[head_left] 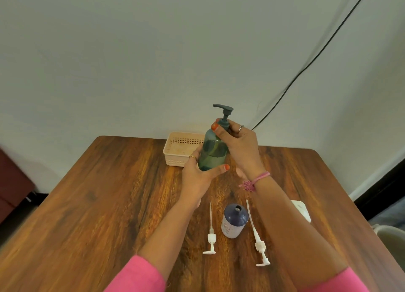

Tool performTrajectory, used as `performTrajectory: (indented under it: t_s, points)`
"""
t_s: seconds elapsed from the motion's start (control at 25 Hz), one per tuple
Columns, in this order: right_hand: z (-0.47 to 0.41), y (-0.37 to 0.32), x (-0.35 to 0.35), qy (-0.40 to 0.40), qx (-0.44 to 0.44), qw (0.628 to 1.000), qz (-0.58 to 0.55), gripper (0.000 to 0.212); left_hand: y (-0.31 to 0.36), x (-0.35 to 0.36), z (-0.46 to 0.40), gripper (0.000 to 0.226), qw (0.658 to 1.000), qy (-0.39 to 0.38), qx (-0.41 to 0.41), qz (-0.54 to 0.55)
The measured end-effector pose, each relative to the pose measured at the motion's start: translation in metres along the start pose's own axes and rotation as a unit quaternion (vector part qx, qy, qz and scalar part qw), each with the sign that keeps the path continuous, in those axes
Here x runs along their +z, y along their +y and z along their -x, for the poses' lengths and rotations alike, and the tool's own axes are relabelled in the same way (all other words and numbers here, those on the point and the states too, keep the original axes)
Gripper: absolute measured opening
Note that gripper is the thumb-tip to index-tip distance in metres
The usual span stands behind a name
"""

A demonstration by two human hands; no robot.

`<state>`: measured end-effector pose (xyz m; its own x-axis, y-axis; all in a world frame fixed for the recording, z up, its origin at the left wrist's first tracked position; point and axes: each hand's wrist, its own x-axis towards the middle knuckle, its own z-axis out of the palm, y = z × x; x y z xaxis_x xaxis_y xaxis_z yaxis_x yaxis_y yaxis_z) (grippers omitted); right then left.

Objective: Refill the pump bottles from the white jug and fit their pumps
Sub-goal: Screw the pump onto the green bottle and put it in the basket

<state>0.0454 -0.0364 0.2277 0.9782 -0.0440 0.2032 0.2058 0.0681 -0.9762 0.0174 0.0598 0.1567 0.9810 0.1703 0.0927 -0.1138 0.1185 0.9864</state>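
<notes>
Wood-grain table [98,204] fills the lower view, set against a pale wall. At its far edge sits a cream slotted basket [178,149], which looks empty. White object at the right table edge [303,210], mostly hidden behind the right forearm: possibly the white jug, cannot confirm.

Teal pump bottle [213,151] is held up above the table, just in front of the basket, upright with a slight tilt. Liquid level shows as a darker band, roughly two-thirds up. Left hand [197,173] wraps the lower body, fingers curled behind and thumb pressed across the front. Right hand [238,144] is at the neck; thumb and fingers pinch the collar of the dark teal pump [223,114], whose head stands clear above the fingers.

Nearer the camera, a dark blue bottle [234,220] stands on the table with its neck open, no pump in it. Two white pumps with long dip tubes lie flat, one to its left [211,237] and one to its right [258,243], both apart from it.

Step in hand, by judgement: screwing the teal pump home on a bottle already filled. Next move calls for twisting the collar until snug while the left hand resists rotation, then setting the bottle down upright.

Blue bottle carries a pale label with small print; too small and foreshortened to read. No other writing legible.
</notes>
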Motion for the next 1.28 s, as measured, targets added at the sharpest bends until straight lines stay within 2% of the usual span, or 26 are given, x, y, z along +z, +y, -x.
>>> performTrajectory:
  t_s: [0.08, 0.16, 0.24, 0.32, 0.4, 0.52, 0.6, 0.8, 0.92, 1.12, 1.28]
  points:
    - [-0.004, -0.002, -0.005, -0.054, 0.020, 0.998, 0.030, 0.032, 0.000, -0.002, -0.001, 0.071, 1.000, 0.003, -0.005, -0.001]
    - [-0.009, 0.000, -0.011, -0.113, 0.062, 0.990, 0.054, 0.072, -0.001, -0.005, -0.004, 0.073, 1.000, 0.008, -0.012, 0.009]
    - [-0.009, 0.008, -0.013, -0.117, 0.083, 0.982, 0.123, 0.104, -0.003, -0.009, -0.008, 0.072, 0.999, 0.019, -0.021, 0.018]
    - [-0.005, 0.021, -0.010, -0.106, 0.072, 0.973, 0.193, 0.111, -0.004, -0.013, -0.013, 0.071, 0.999, 0.027, -0.028, 0.017]
    - [-0.001, 0.035, -0.002, -0.097, 0.065, 0.975, 0.190, 0.106, -0.006, -0.018, -0.018, 0.067, 0.999, 0.033, -0.035, 0.007]
    - [-0.001, 0.047, 0.015, -0.053, 0.041, 0.982, 0.176, 0.073, -0.009, -0.022, -0.027, 0.065, 0.998, 0.038, -0.042, -0.012]
    - [-0.007, 0.051, 0.024, -0.028, 0.028, 0.982, 0.184, 0.063, -0.010, -0.026, -0.034, 0.065, 0.998, 0.040, -0.049, -0.016]
    - [-0.038, 0.074, 0.043, -0.004, 0.047, 0.978, 0.205, 0.067, -0.017, -0.046, -0.061, 0.086, 0.998, 0.004, -0.068, -0.017]
    - [-0.067, 0.087, 0.058, 0.001, 0.051, 0.973, 0.226, 0.067, -0.021, -0.058, -0.082, 0.096, 0.992, 0.010, -0.120, -0.035]
    - [-0.128, 0.129, 0.077, 0.017, 0.084, 0.957, 0.279, 0.073, -0.055, -0.096, -0.115, 0.075, 0.975, 0.063, -0.201, -0.062]
    - [-0.169, 0.165, 0.094, -0.007, 0.134, 0.941, 0.310, 0.065, -0.079, -0.126, -0.131, 0.057, 0.968, 0.083, -0.228, -0.068]
